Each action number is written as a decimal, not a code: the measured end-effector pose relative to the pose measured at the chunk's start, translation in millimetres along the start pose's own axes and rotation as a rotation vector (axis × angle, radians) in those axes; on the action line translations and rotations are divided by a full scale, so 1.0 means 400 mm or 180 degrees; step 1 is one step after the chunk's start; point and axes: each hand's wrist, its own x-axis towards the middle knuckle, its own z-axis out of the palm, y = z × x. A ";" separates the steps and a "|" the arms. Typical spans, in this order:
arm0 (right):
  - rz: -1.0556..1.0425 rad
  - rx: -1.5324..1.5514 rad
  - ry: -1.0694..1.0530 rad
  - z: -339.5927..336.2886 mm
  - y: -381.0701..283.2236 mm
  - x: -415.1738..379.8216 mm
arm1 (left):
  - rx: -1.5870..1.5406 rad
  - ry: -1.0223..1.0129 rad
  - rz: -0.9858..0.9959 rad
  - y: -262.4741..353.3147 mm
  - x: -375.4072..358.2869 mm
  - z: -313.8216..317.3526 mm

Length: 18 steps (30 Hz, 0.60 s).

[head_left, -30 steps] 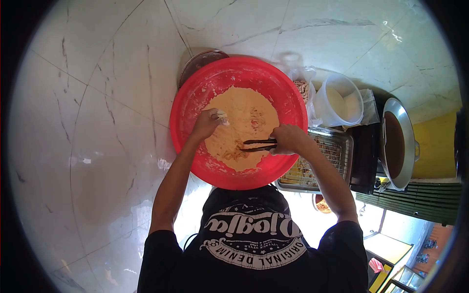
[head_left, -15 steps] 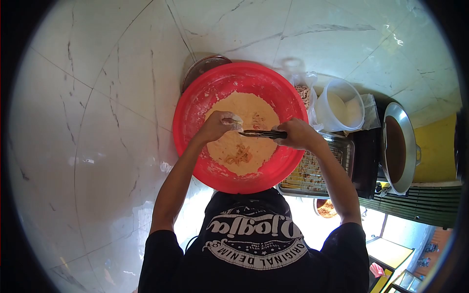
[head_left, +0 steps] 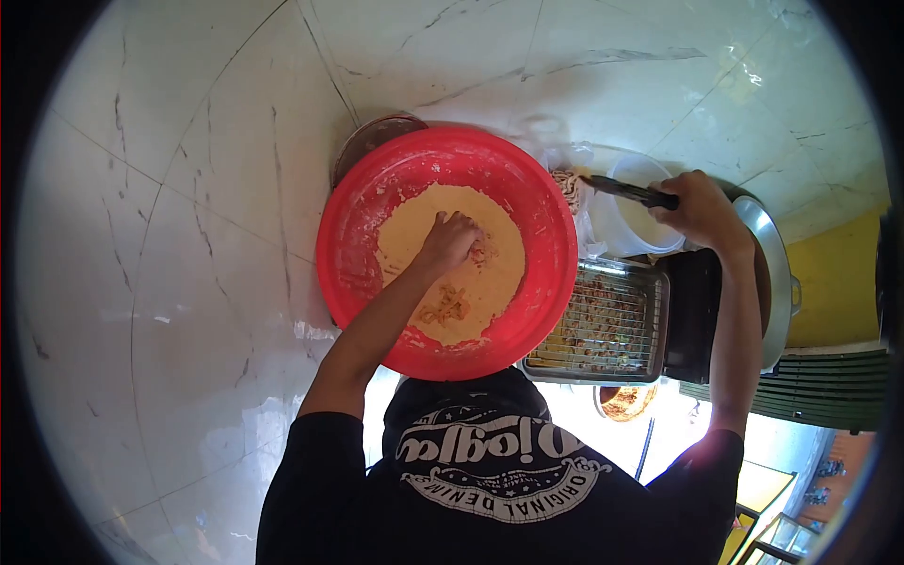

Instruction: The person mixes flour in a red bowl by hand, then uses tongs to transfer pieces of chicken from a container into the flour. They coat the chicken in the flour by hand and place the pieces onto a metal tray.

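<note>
At frame centre, the left hand (head_left: 450,240) presses curled fingers into the flour (head_left: 452,264) inside the red basin (head_left: 546,235); what it holds, if anything, is unclear. At upper right, the right hand (head_left: 699,209) grips black tongs (head_left: 629,192) above a white tub (head_left: 640,226).

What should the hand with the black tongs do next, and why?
Probably close the tongs on a few strips in the plastic bag. The right hand holds their tips right at the bag beside the red basin, while the left hand rests in the flour.
</note>
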 end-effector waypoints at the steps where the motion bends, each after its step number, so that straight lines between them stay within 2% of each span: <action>1: 0.0170 -0.0151 0.0332 -0.010 0.029 -0.003 | 0.0323 0.0042 0.0126 -0.003 0.014 0.034; 2: 0.0182 -0.0158 0.0331 -0.013 0.055 0.002 | 0.0317 0.0043 0.0138 -0.010 0.029 0.085; 3: 0.0556 -0.0362 0.0164 -0.013 0.082 0.014 | -0.0236 0.0498 0.0016 -0.027 0.050 0.157; 4: 0.0938 -0.0564 0.0002 -0.011 0.111 0.029 | -0.0790 0.0951 -0.0097 -0.018 0.059 0.164; 5: 0.1029 -0.0692 -0.0304 0.002 0.144 0.046 | -0.0800 0.0946 -0.0070 -0.011 0.061 0.172; 7: 0.1041 -0.0745 -0.0371 0.059 0.199 0.062 | 0.0055 0.0490 0.0077 0.023 0.041 0.108; 8: 0.1021 -0.0803 -0.0434 0.090 0.221 0.069 | 0.0049 0.0493 0.0096 0.023 0.040 0.100; 10: 0.1043 -0.0817 -0.0478 0.142 0.240 0.080 | 0.0760 0.0173 0.0344 0.018 0.035 0.089; 12: 0.1062 -0.0847 -0.0508 0.182 0.262 0.103 | 0.0398 0.0166 0.0231 0.025 0.021 0.054; 14: 0.1201 -0.0834 -0.0932 0.218 0.281 0.129 | 0.0031 0.0125 0.0120 0.037 -0.004 0.024; 16: 0.1119 -0.0879 -0.0847 0.241 0.291 0.139 | -0.0308 0.0469 -0.0030 0.028 -0.018 0.001; 18: 0.1049 -0.0809 -0.0790 0.275 0.304 0.155 | -0.0153 0.0344 -0.0104 0.010 -0.026 -0.007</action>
